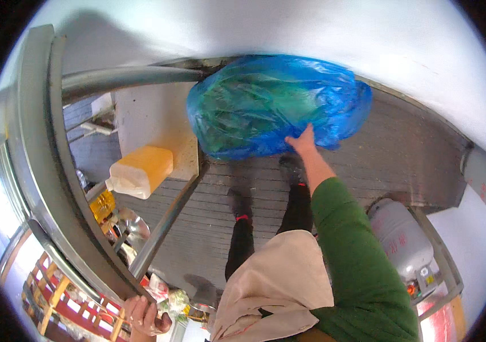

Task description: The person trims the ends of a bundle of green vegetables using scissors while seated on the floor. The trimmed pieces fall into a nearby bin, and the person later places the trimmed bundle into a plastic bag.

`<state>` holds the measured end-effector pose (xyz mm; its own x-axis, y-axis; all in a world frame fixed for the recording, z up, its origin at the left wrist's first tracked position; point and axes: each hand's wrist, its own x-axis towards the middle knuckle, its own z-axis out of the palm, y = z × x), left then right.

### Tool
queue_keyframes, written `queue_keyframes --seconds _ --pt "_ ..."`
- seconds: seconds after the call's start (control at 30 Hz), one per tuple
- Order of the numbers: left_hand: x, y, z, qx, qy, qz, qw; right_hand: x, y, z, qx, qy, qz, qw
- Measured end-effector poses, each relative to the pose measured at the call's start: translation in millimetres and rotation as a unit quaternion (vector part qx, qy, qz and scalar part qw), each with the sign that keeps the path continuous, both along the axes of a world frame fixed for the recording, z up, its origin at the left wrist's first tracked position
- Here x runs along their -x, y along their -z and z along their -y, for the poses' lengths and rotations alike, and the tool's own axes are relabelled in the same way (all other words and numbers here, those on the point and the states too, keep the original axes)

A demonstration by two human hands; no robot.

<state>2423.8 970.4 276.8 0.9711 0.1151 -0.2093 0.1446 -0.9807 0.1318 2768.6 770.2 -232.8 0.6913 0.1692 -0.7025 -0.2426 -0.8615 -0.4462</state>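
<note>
A big blue plastic bag (277,105), bulging and with green showing through, lies on the floor against the white wall. My right hand (303,141) reaches down to its near side and touches the film. The thumb stands out to the left, apart from the finger that points up the bag; the other fingers are hidden. At the lower left, my left hand (145,317) has its fingers curled on the near end of the steel table's edge (78,211). My green right sleeve and beige apron (277,285) fill the lower middle.
Under the table stands a plastic jug (143,171) with yellow contents beside a pale board (157,119). A steel leg (169,222) crosses near it. Grey gas cylinders (401,238) stand at the right. A wooden rack (55,296) is at the lower left. The grey floor is ribbed.
</note>
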Motion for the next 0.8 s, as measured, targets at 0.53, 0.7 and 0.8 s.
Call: queue_keyframes --seconds 0.53,0.7,0.8 --pt "-91 100 98 0.165 -0.228 -0.07 0.957 118 -323 19 -0.194 -0.462 -0.278 0.82" --pt "-164 147 131 0.352 -0.168 0.079 0.917 53 -455 47 -0.172 -0.475 -0.26 0.823" --pt "-184 142 129 0.441 -0.199 0.052 0.874 16 -475 44 -0.259 -0.415 -0.163 0.857"
